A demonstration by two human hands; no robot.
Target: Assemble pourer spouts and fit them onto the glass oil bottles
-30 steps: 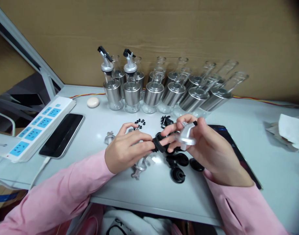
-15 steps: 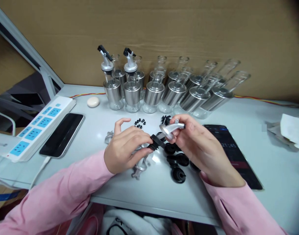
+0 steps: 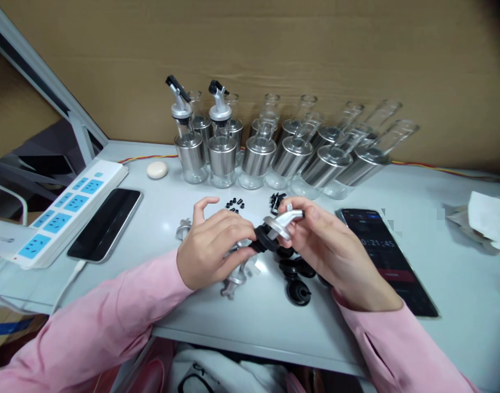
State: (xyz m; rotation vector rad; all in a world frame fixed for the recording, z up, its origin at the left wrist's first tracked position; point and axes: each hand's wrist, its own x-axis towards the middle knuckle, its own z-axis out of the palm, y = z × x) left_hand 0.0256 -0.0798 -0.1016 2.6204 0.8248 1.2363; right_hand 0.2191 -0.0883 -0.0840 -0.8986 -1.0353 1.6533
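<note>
My left hand (image 3: 217,248) pinches a black ribbed stopper (image 3: 265,239) between thumb and fingers, its wide flange facing right. In my right hand (image 3: 335,248) is a silver pourer spout (image 3: 283,222) with a dark tip, its round base turned toward the stopper. Base and flange overlap in view; I cannot tell whether they are fitted together. Beneath my hands lie more silver spouts (image 3: 234,281), partly hidden by my left hand, and several black stoppers (image 3: 298,292). Small black caps (image 3: 234,204) and a pile of small black pieces (image 3: 277,201) lie just beyond.
Several glass bottles with steel sleeves (image 3: 258,155) stand in rows at the back; two at the left carry pourers (image 3: 220,109). A phone (image 3: 391,262) showing a timer lies right, another phone (image 3: 106,225) and a power strip (image 3: 65,213) left. Crumpled paper (image 3: 489,221) is far right.
My right hand has moved left and slightly down, bringing the spout's base up to the stopper. The stopper has turned so its flange shows more. My left hand is almost unmoved.
</note>
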